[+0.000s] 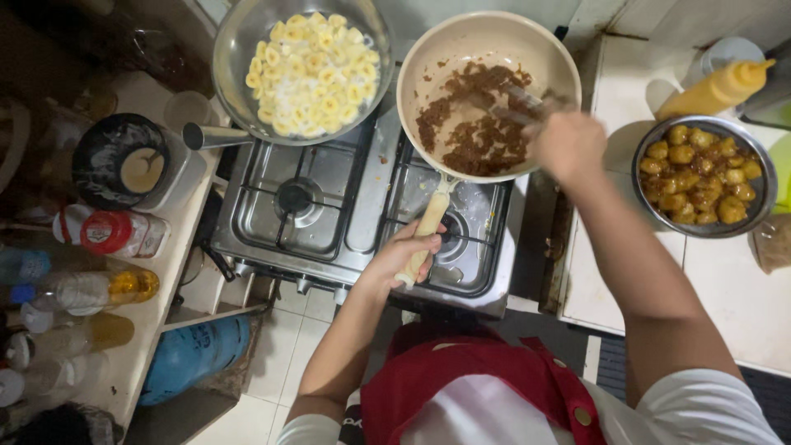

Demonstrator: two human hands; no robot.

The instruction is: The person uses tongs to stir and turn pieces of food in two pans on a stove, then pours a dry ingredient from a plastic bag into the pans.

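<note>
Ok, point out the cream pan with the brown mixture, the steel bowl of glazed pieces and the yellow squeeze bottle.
cream pan (428, 62): head view, bare inner wall at its left.
steel bowl (765, 161): head view, right rim.
yellow squeeze bottle (713, 92): head view, middle of its body.

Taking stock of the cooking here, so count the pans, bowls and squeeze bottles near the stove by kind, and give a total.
Pans: 2, cream pan and grey pan
Metal bowls: 1, metal bowl
Yellow squeeze bottles: 1, squeeze bottle
Total: 4
</note>
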